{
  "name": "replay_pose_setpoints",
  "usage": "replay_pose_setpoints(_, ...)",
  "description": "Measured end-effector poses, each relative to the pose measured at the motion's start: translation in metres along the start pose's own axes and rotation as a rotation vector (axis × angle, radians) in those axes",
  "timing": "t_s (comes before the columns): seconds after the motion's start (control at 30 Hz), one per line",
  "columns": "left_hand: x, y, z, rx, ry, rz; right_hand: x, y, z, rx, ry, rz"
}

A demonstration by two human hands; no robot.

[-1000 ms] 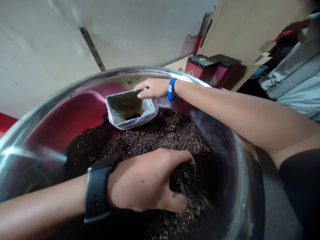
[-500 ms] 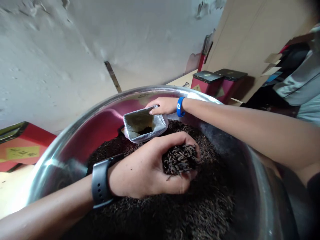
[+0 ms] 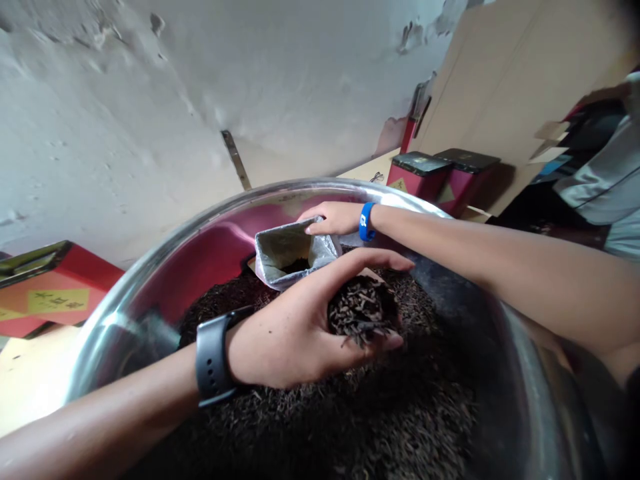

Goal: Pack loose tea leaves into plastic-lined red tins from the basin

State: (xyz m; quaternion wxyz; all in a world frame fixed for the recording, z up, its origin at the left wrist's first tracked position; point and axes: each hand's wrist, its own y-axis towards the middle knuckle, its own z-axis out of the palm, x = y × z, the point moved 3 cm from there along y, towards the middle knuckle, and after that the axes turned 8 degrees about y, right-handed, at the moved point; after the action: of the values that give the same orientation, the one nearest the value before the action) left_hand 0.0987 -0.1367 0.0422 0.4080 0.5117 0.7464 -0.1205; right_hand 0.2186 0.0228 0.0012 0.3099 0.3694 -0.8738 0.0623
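My left hand [image 3: 305,327], with a dark watch on the wrist, cups a heap of dark, twisted tea leaves [image 3: 359,307]. Its palm is turned up, and the fingers are curled around the heap with the top side open. Beyond it, my right hand [image 3: 333,218], wearing a blue wristband, pinches the rim of a silver foil bag [image 3: 325,248]. The bag's mouth faces me, and some dark leaves lie at its bottom. Both hands are over a large shiny metal basin [image 3: 210,217] that holds a wide bed of loose tea leaves [image 3: 400,427].
Red tins with dark lids [image 3: 420,173] stand behind the basin on the right, near a large cardboard sheet [image 3: 490,87]. Another red tin [image 3: 60,293] lies at the left on the pale tabletop [image 3: 35,367]. Part of a person in grey clothing [image 3: 595,173] shows at the far right.
The fingers of my left hand have loosened and spread a little around the tea leaves. My right hand keeps its hold on the bag. The view has shifted slightly.
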Motion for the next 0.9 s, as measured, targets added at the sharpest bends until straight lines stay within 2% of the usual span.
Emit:
replay_pose_setpoints(0.27,-0.0013,0.0025,-0.0049,-0.036,-0.016,0.110,0.0042,-0.0014,-0.0002,0.016,0.003,-0.001)
replay_pose_setpoints(0.53,0.0021,0.0009,-0.0016,0.002,-0.146,0.073,0.0025,-0.0032,-0.0002,0.011,0.024,0.006)
replay_pose_setpoints(0.9,0.0035,-0.0031,-0.0014,0.024,-0.184,0.057,-0.0002,-0.0017,-0.0001,0.016,0.033,0.008)
